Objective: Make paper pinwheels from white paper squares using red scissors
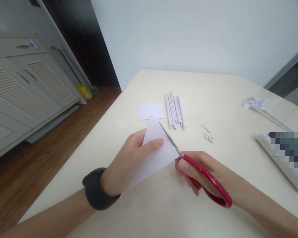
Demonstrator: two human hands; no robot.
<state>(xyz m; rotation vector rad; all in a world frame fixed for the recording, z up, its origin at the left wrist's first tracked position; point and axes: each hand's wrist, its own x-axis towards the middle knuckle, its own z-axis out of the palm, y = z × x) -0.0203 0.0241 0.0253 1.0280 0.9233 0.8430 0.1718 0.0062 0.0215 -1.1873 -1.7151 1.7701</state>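
Note:
My left hand (129,162) pinches a folded white paper triangle (156,152) above the cream table (213,99), thumb on top and fingers behind. My right hand (201,172) grips red-handled scissors (203,178). Their metal blades (169,137) lie along the paper's upper right edge, with the tip near the triangle's top corner. A dark band sits on my left wrist.
Beyond the hands lie a small stack of white paper squares (151,110), several rolled paper tubes (175,110) and a few small pins (208,135). A white paper pinwheel (257,103) lies at the right. A blurred device (285,152) sits at the right edge. Cabinets (22,86) stand left.

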